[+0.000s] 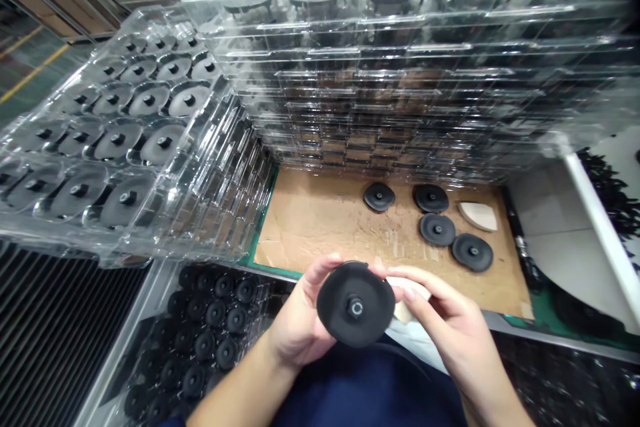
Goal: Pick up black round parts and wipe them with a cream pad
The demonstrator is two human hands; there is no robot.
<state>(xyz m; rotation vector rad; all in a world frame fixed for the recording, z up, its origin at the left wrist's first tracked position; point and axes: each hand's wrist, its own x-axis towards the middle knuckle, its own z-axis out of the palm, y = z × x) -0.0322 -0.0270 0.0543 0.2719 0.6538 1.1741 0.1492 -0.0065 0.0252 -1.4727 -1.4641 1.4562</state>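
Note:
In front of my body, my left hand [305,313] grips a round black plastic disc [335,313] with a small hub in its middle, hub side towards me. My right hand [445,310] pinches a cream-coloured pad [411,290] against the disc's right edge; part of the pad is hidden by the fingers. Beyond the hands, several similar black discs lie on a cardboard sheet [310,213], among them one disc [379,196] apart from the rest. A second cream wedge-shaped piece [479,215] rests at the sheet's right side.
Tall stacks of clear plastic trays [400,40] holding discs stand behind the cardboard. Another tray stack [200,193] stands to the left. Below it is a lower tray of black discs [215,313]. At right, a white bin [595,200] edges the work area, with a pile of black parts [607,187] beyond.

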